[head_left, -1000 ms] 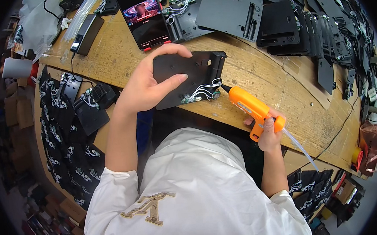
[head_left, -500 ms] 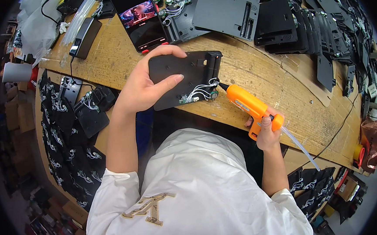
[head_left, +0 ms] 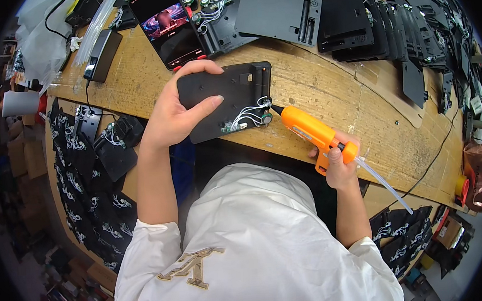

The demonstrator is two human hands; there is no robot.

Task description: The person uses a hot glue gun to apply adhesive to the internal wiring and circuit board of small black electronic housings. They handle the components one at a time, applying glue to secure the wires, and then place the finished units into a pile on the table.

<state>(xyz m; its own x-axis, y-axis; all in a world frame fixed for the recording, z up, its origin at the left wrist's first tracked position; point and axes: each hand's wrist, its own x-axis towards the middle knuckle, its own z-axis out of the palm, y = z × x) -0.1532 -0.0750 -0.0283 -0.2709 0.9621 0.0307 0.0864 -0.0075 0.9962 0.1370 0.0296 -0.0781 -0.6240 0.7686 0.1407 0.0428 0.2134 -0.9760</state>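
My left hand (head_left: 179,107) grips a black plastic panel (head_left: 228,90) by its left side, thumb across its face and fingers over its far edge. White wires (head_left: 247,115) run along the panel's near right corner, between a small green circuit board and a round part. In my right hand (head_left: 339,163) is an orange hot glue gun (head_left: 309,129); its dark nozzle points up and left at the wired corner, close to the wires. Whether the tip touches the panel I cannot tell. A clear glue stick (head_left: 386,182) sticks out of the gun's back end.
A phone (head_left: 168,30) playing a video leans beyond my left hand. Many black panels (head_left: 377,26) are stacked at the back right of the wooden table (head_left: 361,108). Wired black parts (head_left: 87,189) cover a surface at left, more (head_left: 403,234) at lower right. A dark cable (head_left: 439,150) crosses the right side.
The panel, both hands and the glue gun appear slightly further left, as the whole table view has shifted a little. Both grips are the same, with the nozzle still at the wired corner.
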